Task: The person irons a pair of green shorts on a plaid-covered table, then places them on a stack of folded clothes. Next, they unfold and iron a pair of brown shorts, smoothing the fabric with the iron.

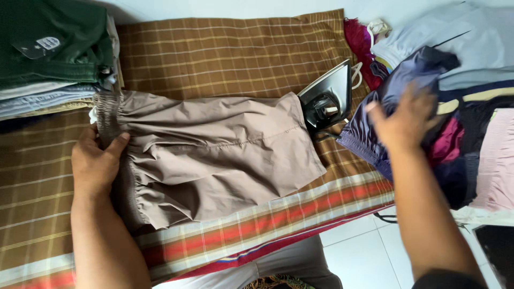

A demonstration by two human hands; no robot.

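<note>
Taupe shorts (214, 155) under left hand (95, 163), right hand (404, 120) on purple garment (396, 91)

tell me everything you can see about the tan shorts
The tan shorts look like thin, smooth woven fabric, lightly creased. They lie flat and folded on the brown checked cloth, gathered elastic waistband to the left, leg hem to the right, with a stitched seam running along the middle. The left hand rests on the waistband, thumb on top. The hem's far corner meets the iron. The right hand is apart from them, on a purple garment.
</note>
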